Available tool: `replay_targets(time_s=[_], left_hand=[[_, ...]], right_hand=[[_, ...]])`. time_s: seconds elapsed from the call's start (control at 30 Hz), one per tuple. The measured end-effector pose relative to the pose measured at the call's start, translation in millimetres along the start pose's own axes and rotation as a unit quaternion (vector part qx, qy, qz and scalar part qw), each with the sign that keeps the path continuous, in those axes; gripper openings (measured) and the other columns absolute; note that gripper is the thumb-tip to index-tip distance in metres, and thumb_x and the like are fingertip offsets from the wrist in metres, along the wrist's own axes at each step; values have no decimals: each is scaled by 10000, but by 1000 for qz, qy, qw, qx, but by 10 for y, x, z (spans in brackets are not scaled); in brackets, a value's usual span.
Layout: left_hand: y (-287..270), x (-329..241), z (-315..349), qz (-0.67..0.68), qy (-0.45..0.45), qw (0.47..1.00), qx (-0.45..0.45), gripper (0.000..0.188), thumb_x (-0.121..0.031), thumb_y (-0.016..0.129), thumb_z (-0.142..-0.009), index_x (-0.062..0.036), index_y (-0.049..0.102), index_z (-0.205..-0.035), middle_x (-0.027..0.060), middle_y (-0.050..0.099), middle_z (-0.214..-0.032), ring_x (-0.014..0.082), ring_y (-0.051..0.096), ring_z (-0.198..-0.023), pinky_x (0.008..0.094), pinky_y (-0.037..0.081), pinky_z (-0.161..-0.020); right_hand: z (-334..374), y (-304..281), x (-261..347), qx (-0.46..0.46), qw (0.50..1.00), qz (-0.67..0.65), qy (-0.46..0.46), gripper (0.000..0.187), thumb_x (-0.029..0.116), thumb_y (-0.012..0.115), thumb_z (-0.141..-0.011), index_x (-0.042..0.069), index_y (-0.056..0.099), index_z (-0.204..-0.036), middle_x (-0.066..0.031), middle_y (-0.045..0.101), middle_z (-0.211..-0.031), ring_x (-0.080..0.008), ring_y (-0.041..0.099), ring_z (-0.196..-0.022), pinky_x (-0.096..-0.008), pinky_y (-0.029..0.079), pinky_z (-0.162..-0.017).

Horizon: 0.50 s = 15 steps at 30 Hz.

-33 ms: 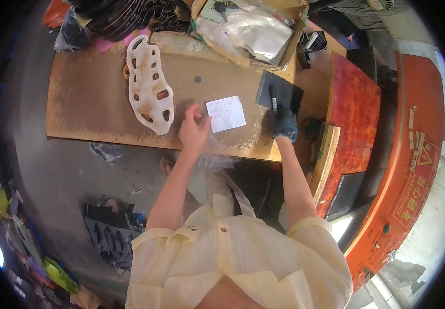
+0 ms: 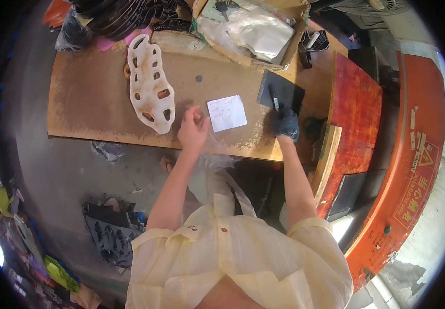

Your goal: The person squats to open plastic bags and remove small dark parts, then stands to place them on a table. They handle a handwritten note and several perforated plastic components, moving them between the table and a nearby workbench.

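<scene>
My left hand (image 2: pixel 193 127) is bare and rests at the left edge of a small white sheet of paper (image 2: pixel 227 113) with handwriting on it. Its fingers are loosely curled and apart, with nothing between them. A clear plastic bag (image 2: pixel 220 153) hangs by that wrist over the bench's front edge. My right hand (image 2: pixel 285 126) wears a blue-grey glove with dark fingers. It is closed around the lower end of a black marker pen (image 2: pixel 274 98), which points away from me over a flat black square (image 2: pixel 290 91). The glove partly hides the grip.
On the brown bench (image 2: pixel 88 103) lies a white perforated sole-shaped plate (image 2: pixel 151 85). Dark strips (image 2: pixel 119 20) pile up at the back left. A cardboard box (image 2: pixel 250 59) with clear plastic bags stands behind. A red board (image 2: pixel 354 113) and an orange panel (image 2: pixel 418 154) flank the right side.
</scene>
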<state>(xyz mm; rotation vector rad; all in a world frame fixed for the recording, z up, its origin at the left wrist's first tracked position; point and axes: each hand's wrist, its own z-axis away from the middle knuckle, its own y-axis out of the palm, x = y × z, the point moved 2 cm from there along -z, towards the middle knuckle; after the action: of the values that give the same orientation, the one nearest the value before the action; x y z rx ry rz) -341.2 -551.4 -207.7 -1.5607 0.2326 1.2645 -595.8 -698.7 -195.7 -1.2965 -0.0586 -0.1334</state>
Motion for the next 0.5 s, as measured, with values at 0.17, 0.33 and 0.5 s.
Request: replay_targets(time_s=[0.17,0.33,0.5], left_hand=[[-249,-90,305,-48,51,990,122,393,-177,641,-751,-136,518,-1122,45,569,-868,210,583,-786,324,474,-632],[-306,-374,588,-76,140,976,146,229,-196,609,-778,-131,589,-997,35,577,-839,237,598,-776,348,481,-624],[-378,-297,708,-137,154,935,289,230,-269,557,-821,-133,552,-1007,43,583,-874,257,604,-745,383,478,-628]], right_hand=[[246,-311,11,-22,980,-192,-53,383,393,566,-794,99,550,-1038,-211,599,-902,-367,580,-856,-448,453,-712],[1157,-541,370,170,901,-120,-380,240,289,546,-825,98,584,-966,-152,614,-895,-336,594,-795,-413,473,-671],[1499,-424,548,218,874,-407,-151,120,165,597,-816,69,615,-886,-81,622,-782,-188,596,-660,-298,466,-599]])
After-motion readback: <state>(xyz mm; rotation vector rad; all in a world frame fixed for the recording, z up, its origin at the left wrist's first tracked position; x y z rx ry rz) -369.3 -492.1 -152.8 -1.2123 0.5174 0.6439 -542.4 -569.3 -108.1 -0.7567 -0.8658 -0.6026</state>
